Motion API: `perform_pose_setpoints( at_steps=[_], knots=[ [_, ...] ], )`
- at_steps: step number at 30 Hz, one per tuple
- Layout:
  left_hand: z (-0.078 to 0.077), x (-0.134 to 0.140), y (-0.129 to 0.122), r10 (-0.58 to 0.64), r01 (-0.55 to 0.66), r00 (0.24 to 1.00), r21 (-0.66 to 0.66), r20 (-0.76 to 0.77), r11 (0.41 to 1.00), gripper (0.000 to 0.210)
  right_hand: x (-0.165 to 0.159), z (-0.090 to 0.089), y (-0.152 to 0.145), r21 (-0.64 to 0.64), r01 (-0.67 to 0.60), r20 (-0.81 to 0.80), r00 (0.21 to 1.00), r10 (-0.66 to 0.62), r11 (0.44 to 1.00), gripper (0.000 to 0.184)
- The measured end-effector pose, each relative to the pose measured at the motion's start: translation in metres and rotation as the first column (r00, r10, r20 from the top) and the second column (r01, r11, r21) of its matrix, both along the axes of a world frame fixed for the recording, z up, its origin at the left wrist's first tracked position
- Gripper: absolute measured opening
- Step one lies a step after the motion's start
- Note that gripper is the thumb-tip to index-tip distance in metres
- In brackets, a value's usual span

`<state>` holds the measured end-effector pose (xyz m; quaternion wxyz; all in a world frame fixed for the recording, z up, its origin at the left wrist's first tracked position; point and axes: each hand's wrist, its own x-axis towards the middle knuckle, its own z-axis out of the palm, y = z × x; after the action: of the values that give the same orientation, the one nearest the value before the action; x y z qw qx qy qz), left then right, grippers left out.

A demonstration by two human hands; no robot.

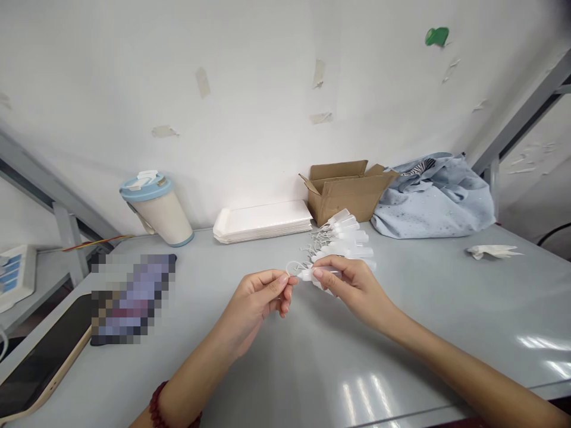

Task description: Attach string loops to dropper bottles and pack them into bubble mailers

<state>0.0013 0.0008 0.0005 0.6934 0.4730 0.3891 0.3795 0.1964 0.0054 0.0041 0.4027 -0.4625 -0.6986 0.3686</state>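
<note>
My right hand (359, 291) holds a small white squeeze bottle (306, 274) on its side between thumb and fingers, its narrow nozzle end facing left. At that end, my left hand (256, 300) is closed in a pinch on a thin white loop (291, 264) that arches up beside the nozzle. Fingers hide whatever small part sits at the loop's end. Just behind my right hand lies a pile of similar bottles (350, 236), several with thin metal needle-like tips and loops pointing left. My right hand covers part of this pile.
Behind the pile stands an open cardboard box (348, 199), with a pale blue cloth bag (437, 202) to its right. A stack of white flat packets (263, 221) and a tumbler (160, 208) line the wall. Left are a phone (49, 351) and a blurred-out item (138, 297). Crumpled tissue (493, 251) lies right.
</note>
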Motion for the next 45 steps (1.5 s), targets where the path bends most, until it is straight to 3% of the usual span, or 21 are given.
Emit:
perform_pose_setpoints(
  at_steps=[5, 12, 15, 27, 45],
  knots=[
    [-0.001, -0.001, -0.001, 0.011, -0.008, 0.998, 0.051, -0.057, 0.999, 0.028, 0.0, -0.001, 0.0, 0.043, -0.001, 0.032, 0.999, 0.0, 0.999, 0.026],
    [0.002, 0.001, 0.0, 0.136, -0.025, 0.923, 0.298, -0.359, 0.954, 0.028, 0.0, -0.003, -0.001, 0.17, -0.034, 0.154, 0.988, 0.008, 0.985, 0.026],
    [0.003, 0.002, 0.0, 0.152, 0.001, 0.895, 0.341, -0.42, 0.94, 0.027, -0.001, -0.004, -0.001, 0.173, -0.043, 0.182, 0.983, 0.01, 0.984, 0.026],
    [-0.004, 0.007, -0.008, 0.164, -0.009, 0.877, 0.326, -0.452, 0.945, 0.029, -0.005, -0.014, -0.003, 0.137, -0.033, 0.163, 0.986, 0.011, 0.99, 0.027],
    [-0.007, 0.007, -0.008, 0.144, 0.03, 0.878, 0.352, -0.457, 0.935, 0.031, -0.005, -0.013, -0.005, 0.118, -0.052, 0.16, 0.987, 0.033, 0.992, 0.026]
  ],
)
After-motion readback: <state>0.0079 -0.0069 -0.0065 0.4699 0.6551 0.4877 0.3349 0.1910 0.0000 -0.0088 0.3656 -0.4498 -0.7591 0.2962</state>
